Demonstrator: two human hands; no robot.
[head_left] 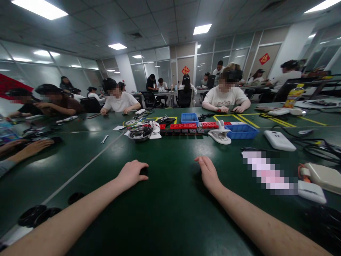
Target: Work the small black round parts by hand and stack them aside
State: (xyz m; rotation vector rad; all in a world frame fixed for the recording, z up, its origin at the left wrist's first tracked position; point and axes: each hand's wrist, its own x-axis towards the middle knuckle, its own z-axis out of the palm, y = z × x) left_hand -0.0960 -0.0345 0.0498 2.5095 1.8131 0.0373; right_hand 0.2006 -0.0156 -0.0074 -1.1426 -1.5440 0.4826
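Observation:
My left hand [132,172] rests on the green tabletop [170,199] with thumb and fingers apart and nothing between them. Across from it, my right hand [208,172] stands on its edge on the table, its fingers stretched toward the left and holding nothing visible. Beyond both hands runs a row of red and black power strips [183,128]. A metal bowl of dark cables [140,133] is the thing nearest past my left hand. Past my right hand sits a white clip-like stand [220,133], beside a blue bin [242,131].
A small wrench [104,139] lies at the left. On the right are white power banks [279,140], a blurred-out pink item [269,170] and black cables. Black rings [32,215] lie by my left forearm. A co-worker's hand [39,145] is at the left; other people sit opposite.

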